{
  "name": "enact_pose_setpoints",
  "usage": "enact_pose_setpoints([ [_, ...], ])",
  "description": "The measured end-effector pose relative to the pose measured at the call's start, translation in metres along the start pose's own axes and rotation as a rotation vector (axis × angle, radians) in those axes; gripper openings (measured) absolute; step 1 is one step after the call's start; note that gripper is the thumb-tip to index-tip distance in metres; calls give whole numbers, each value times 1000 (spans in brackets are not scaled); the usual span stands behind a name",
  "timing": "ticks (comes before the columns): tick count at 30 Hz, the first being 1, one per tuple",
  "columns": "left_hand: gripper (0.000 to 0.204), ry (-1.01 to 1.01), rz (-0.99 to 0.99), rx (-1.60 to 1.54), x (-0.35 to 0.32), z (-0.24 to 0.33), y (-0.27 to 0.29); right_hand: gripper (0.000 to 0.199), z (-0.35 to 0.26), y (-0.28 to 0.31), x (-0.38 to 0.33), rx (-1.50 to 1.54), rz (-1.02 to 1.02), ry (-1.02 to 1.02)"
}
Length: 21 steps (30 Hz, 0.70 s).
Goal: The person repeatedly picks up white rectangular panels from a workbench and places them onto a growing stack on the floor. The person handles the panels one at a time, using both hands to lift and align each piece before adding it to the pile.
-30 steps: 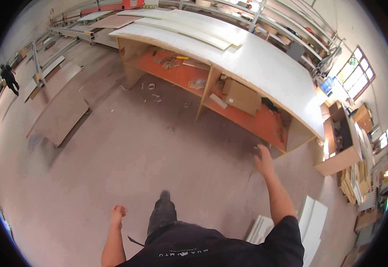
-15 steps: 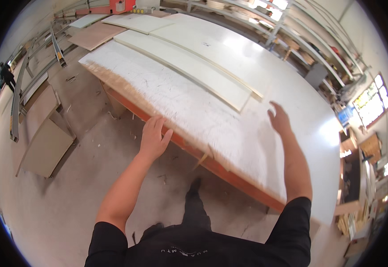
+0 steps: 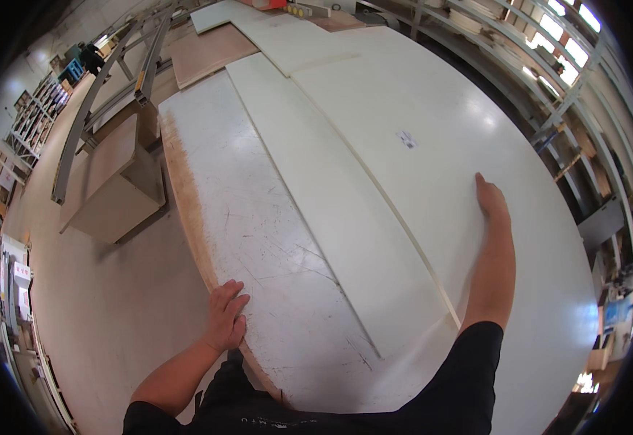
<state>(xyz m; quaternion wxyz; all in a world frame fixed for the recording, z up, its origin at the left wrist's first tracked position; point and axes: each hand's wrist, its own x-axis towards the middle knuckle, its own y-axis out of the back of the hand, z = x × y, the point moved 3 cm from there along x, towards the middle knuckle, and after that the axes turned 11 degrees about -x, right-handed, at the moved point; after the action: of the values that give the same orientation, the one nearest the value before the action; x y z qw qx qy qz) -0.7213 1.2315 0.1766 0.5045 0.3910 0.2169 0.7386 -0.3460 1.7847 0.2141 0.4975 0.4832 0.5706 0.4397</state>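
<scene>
Seen from the head camera, the person leans over a long white bench [image 3: 258,239] whose scratched top runs away toward the upper part of the picture, with a bare brown edge along its near left side. The left hand [image 3: 226,315] lies flat on that near edge, fingers together and stretched out, its grip released and closed on nothing; the palm rests on the scuffed white surface just inside the brown rim. The right hand [image 3: 492,199] reaches far forward on a straight arm in a short black sleeve and lies palm down, fingers extended, on a large white board [image 3: 432,116] that covers the right part of the bench; its grip is likewise released, pressing flat rather than clasping. Between the two hands lies a long narrow white panel [image 3: 331,210], flat on the bench, its right long edge touching or just beside the large board and its near end stopping short of the person's body. On the floor to the left stands a low brown box-like cabinet [image 3: 117,192], near the bench's corner, with grey metal rails [image 3: 102,109] running past it. Metal shelving [image 3: 585,80] curves along the right side.
</scene>
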Motion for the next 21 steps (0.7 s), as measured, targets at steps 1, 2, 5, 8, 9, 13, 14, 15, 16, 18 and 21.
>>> enact_pose_setpoints([
  [1,41,25,-2,29,10,8,4,79,2,2,-4,21,-35,-2],
  [2,41,-15,44,23,19,18,9,82,7,4,-14,18,-65,-9],
  [5,42,460,254,-682,50,31,-19,89,30,5,-67,3,-160,-36],
  [8,40,795,240,-1046,92,27,-73,92,48,4,-134,-25,-148,-94],
  [9,42,800,170,-1174,98,26,-83,92,56,2,-160,-43,-143,-121],
  [13,39,1031,-57,-1469,76,30,-89,96,89,8,-248,-23,-109,-229],
  [14,38,1029,-106,-1458,56,42,-87,96,103,9,-275,-6,-109,-264],
  [15,37,1065,-168,-1453,35,54,-85,96,118,8,-303,0,-115,-301],
  [16,36,1078,-267,-1461,15,63,-81,97,134,7,-333,-16,-121,-366],
  [18,36,1134,-463,-1489,-27,78,-72,97,163,5,-394,-43,-124,-478],
  [21,34,1117,-791,-1511,-89,102,-61,95,203,-2,-503,-27,-54,-640],
])
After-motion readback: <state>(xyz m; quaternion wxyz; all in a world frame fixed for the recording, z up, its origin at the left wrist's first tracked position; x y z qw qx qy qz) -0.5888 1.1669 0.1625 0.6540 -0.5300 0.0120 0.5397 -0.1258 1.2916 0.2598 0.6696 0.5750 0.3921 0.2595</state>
